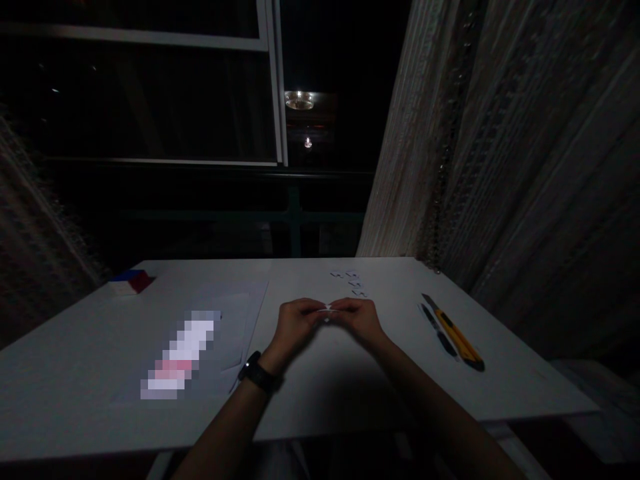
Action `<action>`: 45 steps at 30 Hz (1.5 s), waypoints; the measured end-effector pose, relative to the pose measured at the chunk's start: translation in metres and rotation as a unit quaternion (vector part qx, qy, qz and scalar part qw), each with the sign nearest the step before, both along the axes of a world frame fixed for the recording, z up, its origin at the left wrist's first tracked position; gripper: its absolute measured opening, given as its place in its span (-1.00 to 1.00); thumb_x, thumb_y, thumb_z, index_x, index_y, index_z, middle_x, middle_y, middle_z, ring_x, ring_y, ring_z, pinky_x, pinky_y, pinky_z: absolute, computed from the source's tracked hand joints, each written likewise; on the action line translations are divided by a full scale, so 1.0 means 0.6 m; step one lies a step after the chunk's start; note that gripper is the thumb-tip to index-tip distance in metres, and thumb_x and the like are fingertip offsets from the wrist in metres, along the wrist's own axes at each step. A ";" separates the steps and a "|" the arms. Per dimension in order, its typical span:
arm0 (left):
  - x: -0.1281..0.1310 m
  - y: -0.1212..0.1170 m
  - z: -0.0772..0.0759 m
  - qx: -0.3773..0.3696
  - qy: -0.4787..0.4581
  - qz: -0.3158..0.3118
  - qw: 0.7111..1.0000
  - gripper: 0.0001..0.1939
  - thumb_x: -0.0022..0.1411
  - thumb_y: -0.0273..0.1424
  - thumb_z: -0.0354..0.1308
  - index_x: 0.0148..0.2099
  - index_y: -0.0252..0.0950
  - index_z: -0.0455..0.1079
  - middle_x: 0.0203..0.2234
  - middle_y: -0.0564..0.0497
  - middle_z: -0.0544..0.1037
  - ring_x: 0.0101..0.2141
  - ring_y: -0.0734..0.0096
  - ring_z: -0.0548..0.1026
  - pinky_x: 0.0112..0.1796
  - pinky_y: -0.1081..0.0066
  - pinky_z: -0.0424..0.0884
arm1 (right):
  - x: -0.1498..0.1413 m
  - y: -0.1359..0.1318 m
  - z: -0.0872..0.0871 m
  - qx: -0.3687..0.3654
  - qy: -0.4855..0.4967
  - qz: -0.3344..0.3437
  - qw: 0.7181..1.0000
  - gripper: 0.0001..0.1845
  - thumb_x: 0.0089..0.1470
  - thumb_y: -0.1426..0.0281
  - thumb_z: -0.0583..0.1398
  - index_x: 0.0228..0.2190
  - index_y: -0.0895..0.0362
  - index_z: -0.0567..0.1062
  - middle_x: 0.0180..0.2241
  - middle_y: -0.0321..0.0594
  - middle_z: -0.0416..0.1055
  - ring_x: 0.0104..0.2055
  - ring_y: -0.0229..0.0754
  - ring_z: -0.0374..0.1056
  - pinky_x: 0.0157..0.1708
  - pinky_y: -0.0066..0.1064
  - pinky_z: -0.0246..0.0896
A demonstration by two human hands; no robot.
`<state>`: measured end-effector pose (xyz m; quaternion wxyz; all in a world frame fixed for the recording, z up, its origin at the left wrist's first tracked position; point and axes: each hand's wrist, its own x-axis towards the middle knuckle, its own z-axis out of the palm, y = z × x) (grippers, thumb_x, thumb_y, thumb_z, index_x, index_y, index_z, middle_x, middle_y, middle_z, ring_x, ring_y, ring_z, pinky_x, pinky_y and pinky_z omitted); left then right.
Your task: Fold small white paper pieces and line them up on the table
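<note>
Over the middle of the white table [75, 380], my left hand [295, 325] and my right hand [359, 318] meet with fingers pinched together. Between their fingertips is a small white paper piece [327, 308], held by both hands. A black watch sits on my left wrist. Several small white paper pieces [352, 282] lie on the table just beyond my hands.
A yellow utility knife [457, 337] and a dark pen [436, 328] lie to the right. White paper sheets [240, 313] and a blurred-out item lie at left. A coloured cube [131, 281] sits at the far left corner. Curtains hang on both sides of a dark window.
</note>
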<state>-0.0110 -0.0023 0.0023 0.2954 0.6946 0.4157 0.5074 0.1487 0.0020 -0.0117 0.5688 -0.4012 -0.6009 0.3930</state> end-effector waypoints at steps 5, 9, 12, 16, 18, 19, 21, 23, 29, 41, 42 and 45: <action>-0.001 0.002 -0.001 -0.015 -0.025 0.004 1.000 -0.84 -0.13 -0.31 0.25 -0.46 -0.29 0.48 -0.48 -0.04 0.56 -0.42 0.33 0.50 -0.33 0.40 0.40 | 0.001 -0.001 -0.001 0.009 -0.004 0.004 1.000 -0.83 -0.40 0.36 0.34 -0.59 0.13 0.54 -0.48 -0.21 0.50 -0.39 -0.14 0.40 -0.30 -0.31 0.30; -0.001 0.001 -0.003 0.023 -0.005 0.004 1.000 -0.90 -0.08 -0.35 0.22 -0.46 -0.27 0.49 -0.48 -0.03 0.55 -0.41 0.36 0.49 -0.32 0.41 0.39 | 0.000 -0.002 -0.002 0.004 -0.017 0.015 1.000 -0.81 -0.40 0.35 0.35 -0.57 0.13 0.55 -0.48 -0.20 0.49 -0.39 -0.15 0.40 -0.31 -0.32 0.29; -0.001 0.000 -0.004 0.034 0.014 0.010 0.999 -0.92 -0.07 -0.38 0.20 -0.46 -0.25 0.49 -0.49 -0.02 0.55 -0.41 0.36 0.48 -0.32 0.40 0.38 | 0.000 0.000 -0.004 0.005 -0.020 0.004 1.000 -0.82 -0.41 0.32 0.34 -0.61 0.13 0.54 -0.49 -0.20 0.49 -0.42 -0.16 0.39 -0.34 -0.32 0.30; -0.001 -0.001 -0.003 0.002 0.016 0.017 1.000 -0.88 -0.09 -0.32 0.22 -0.48 -0.26 0.49 -0.50 -0.02 0.55 -0.42 0.34 0.49 -0.34 0.39 0.38 | -0.003 0.001 -0.006 0.010 -0.012 -0.002 1.000 -0.83 -0.37 0.31 0.32 -0.63 0.15 0.54 -0.52 -0.20 0.47 -0.44 -0.17 0.38 -0.39 -0.33 0.31; 0.000 0.000 -0.002 -0.026 0.002 0.022 0.999 -0.84 -0.12 -0.29 0.24 -0.48 -0.27 0.49 -0.52 -0.02 0.55 -0.44 0.33 0.49 -0.37 0.40 0.38 | -0.005 0.001 -0.005 -0.002 -0.007 -0.018 1.000 -0.82 -0.36 0.31 0.31 -0.63 0.16 0.53 -0.55 -0.20 0.47 -0.47 -0.17 0.38 -0.43 -0.34 0.31; 0.001 0.000 -0.001 -0.038 -0.008 0.024 0.999 -0.82 -0.14 -0.28 0.25 -0.48 -0.28 0.49 -0.53 -0.03 0.55 -0.45 0.33 0.49 -0.39 0.41 0.38 | -0.006 0.000 -0.004 -0.010 -0.006 -0.027 1.000 -0.82 -0.36 0.31 0.31 -0.63 0.16 0.52 -0.56 -0.21 0.46 -0.48 -0.17 0.38 -0.45 -0.34 0.31; 0.002 0.000 0.001 -0.058 -0.027 0.020 0.998 -0.81 -0.16 -0.27 0.25 -0.47 -0.29 0.49 -0.53 -0.03 0.55 -0.45 0.33 0.49 -0.39 0.41 0.38 | -0.007 -0.001 -0.003 -0.021 -0.006 -0.038 0.999 -0.83 -0.35 0.32 0.31 -0.62 0.16 0.52 -0.58 -0.23 0.46 -0.50 -0.18 0.37 -0.46 -0.35 0.30; 0.002 -0.001 0.003 -0.066 -0.038 0.007 0.997 -0.80 -0.14 -0.28 0.24 -0.46 -0.31 0.49 -0.51 -0.04 0.56 -0.43 0.32 0.50 -0.36 0.40 0.39 | -0.007 -0.002 -0.002 -0.018 -0.009 -0.033 0.999 -0.84 -0.33 0.32 0.30 -0.60 0.15 0.52 -0.58 -0.25 0.46 -0.50 -0.19 0.37 -0.44 -0.35 0.30; 0.002 -0.005 0.003 -0.057 -0.037 0.000 0.998 -0.83 -0.08 -0.32 0.21 -0.43 -0.31 0.50 -0.49 -0.05 0.56 -0.42 0.32 0.50 -0.35 0.39 0.39 | -0.008 -0.006 -0.002 0.009 -0.027 -0.043 0.999 -0.86 -0.33 0.33 0.31 -0.59 0.13 0.52 -0.51 -0.24 0.46 -0.42 -0.18 0.38 -0.38 -0.38 0.28; 0.004 -0.007 0.007 -0.097 -0.082 -0.015 0.992 -0.78 -0.12 -0.31 0.23 -0.39 -0.35 0.51 -0.45 -0.08 0.57 -0.39 0.28 0.51 -0.29 0.36 0.40 | -0.009 -0.012 0.009 0.033 -0.039 -0.037 0.998 -0.85 -0.31 0.34 0.30 -0.57 0.14 0.52 -0.48 -0.23 0.46 -0.39 -0.19 0.37 -0.33 -0.39 0.27; 0.004 -0.007 0.007 -0.097 -0.080 -0.016 0.992 -0.78 -0.11 -0.32 0.23 -0.39 -0.35 0.51 -0.45 -0.09 0.57 -0.38 0.28 0.51 -0.29 0.36 0.40 | -0.009 -0.012 0.009 0.023 -0.034 -0.029 0.999 -0.84 -0.31 0.34 0.31 -0.57 0.14 0.52 -0.49 -0.22 0.47 -0.40 -0.19 0.37 -0.34 -0.39 0.27; 0.005 -0.008 0.005 -0.094 -0.068 -0.006 0.993 -0.79 -0.11 -0.31 0.23 -0.40 -0.34 0.51 -0.46 -0.08 0.57 -0.39 0.27 0.51 -0.28 0.35 0.40 | -0.010 -0.010 0.007 -0.010 -0.013 -0.023 1.000 -0.84 -0.34 0.34 0.32 -0.60 0.16 0.52 -0.51 -0.22 0.48 -0.43 -0.18 0.38 -0.37 -0.38 0.28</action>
